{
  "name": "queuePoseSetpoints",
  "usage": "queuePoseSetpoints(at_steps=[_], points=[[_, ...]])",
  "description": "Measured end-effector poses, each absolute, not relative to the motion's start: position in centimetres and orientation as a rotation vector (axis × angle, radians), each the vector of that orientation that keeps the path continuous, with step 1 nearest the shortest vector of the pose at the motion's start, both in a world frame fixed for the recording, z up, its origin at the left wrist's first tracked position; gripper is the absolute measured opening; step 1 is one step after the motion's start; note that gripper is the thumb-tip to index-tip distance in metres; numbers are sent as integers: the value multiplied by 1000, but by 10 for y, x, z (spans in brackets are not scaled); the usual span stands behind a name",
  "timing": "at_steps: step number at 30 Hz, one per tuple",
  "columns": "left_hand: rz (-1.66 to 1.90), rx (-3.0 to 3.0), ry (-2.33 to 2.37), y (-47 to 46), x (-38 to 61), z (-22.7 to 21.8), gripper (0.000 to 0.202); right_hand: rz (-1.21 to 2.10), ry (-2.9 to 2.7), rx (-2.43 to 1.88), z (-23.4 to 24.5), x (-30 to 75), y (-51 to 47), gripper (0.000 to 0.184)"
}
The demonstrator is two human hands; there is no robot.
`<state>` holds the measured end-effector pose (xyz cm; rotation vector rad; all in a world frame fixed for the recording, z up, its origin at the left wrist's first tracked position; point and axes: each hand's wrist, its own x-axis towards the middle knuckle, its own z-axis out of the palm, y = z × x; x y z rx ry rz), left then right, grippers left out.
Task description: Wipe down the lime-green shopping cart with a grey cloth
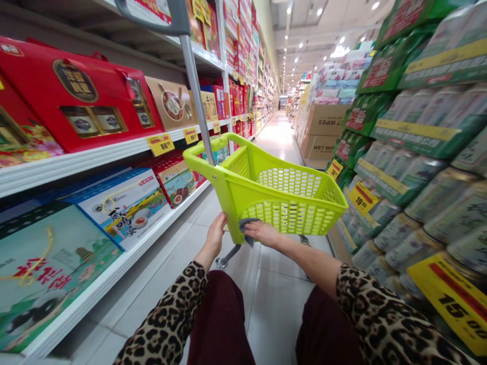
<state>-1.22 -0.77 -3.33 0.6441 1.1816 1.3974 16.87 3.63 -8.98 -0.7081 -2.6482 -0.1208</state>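
A lime-green plastic shopping cart (228,197) with a perforated basket stands in front of me, its grey handle pole rising at the left. My left hand (217,234) grips the lower left edge of the cart's end, its fingertips partly hidden behind the plastic. With my right hand (262,233) I press a grey cloth (249,223) against the lower side of the cart, below the perforations. Part of the cloth hangs down under my fingers. Inside the basket, nothing shows in the visible part.
Shelves (167,218) of gift boxes run along the left, with a red box (87,101) near the handle pole. Stacked drink cans (437,197) rise close on the right. Beyond them stand cardboard cartons (327,121). A tiled aisle (279,126) stretches ahead.
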Motion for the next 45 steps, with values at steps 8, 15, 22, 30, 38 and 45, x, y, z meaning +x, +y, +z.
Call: queuePoseSetpoints(at_steps=[8, 15, 22, 30, 38, 45], points=[[1275, 468, 925, -13, 45, -44, 15, 26, -2172, -898, -57, 156, 8, 45], [1106, 499, 828, -24, 51, -36, 18, -111, -2345, -728, -42, 183, 10, 48], [1337, 871, 1272, -6, 29, -33, 16, -461, -2374, -659, 2, 202, 60, 38], [1335, 1113, 1358, -15, 33, -63, 27, -328, -2755, -593, -101, 240, 34, 31], [922, 2134, 1537, -16, 70, -62, 62, -330, -2424, -719, -18, 254, 49, 39], [763, 2353, 1480, -27, 82, -77, 64, -201, -2677, -875, -122, 292, 13, 33]])
